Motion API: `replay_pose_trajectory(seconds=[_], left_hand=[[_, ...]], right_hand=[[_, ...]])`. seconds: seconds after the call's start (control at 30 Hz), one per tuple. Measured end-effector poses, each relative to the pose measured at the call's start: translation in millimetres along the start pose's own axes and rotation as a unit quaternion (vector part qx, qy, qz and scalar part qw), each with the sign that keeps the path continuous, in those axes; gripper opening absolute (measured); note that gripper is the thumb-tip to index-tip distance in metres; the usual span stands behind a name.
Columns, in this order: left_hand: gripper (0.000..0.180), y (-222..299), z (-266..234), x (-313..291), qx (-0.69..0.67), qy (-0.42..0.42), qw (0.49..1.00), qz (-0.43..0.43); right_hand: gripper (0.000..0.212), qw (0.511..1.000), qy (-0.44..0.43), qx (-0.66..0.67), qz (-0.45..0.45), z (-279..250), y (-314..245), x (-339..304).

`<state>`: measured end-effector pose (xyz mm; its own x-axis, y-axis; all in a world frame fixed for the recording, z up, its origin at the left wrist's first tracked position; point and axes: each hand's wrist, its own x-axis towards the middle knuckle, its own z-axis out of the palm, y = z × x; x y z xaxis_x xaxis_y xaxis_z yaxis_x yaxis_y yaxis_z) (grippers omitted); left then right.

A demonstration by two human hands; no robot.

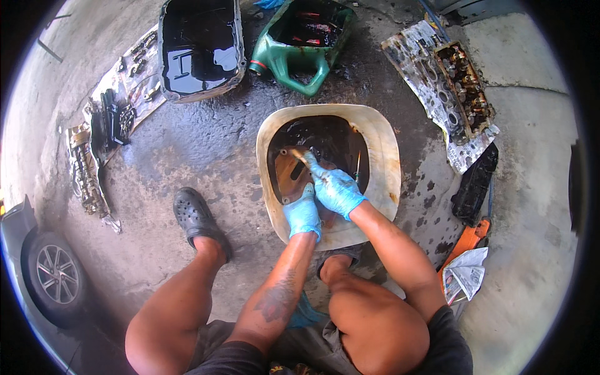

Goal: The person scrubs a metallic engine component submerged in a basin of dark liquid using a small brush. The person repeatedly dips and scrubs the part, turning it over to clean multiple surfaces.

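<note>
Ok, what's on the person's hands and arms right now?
Both hands wear light blue disposable gloves, smeared with dark oil: left hand, right hand. The forearms are bare, with no sleeves reaching them. The left forearm carries a dark tattoo.

Oil-stained concrete floor [206, 144], daylit; car wheel [56, 272] nr left.

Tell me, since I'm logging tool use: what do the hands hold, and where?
Right hand grips a brush by its handle; left hand steadies a metal part in the basin.
</note>
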<state>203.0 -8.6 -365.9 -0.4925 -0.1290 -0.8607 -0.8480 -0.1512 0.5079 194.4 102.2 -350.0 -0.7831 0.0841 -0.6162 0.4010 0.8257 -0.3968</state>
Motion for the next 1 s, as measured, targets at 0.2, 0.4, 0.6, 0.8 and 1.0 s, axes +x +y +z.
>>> replay_pose_trajectory(seconds=[0.2,0.4,0.6,0.8,1.0], left_hand=[[0.044,-7,1,5,-0.019,0.004,0.999,0.044],[0.045,0,-2,0,0.039,-0.011,0.999,0.025],[0.05,6,0,1,-0.015,-0.01,1.0,-0.015],[0.054,5,-4,1,0.001,0.002,0.999,-0.05],[0.04,-2,-1,1,-0.006,0.014,1.0,-0.019]], right_hand=[[0.064,0.999,-0.013,-0.017,-0.049,-22,-3,14],[0.063,0.998,-0.064,0.0,0.007,-26,5,23],[0.067,0.994,-0.093,-0.009,-0.05,-27,3,21],[0.065,0.991,-0.069,-0.043,-0.105,-24,14,19],[0.057,0.986,-0.054,-0.041,-0.153,-8,28,17]])
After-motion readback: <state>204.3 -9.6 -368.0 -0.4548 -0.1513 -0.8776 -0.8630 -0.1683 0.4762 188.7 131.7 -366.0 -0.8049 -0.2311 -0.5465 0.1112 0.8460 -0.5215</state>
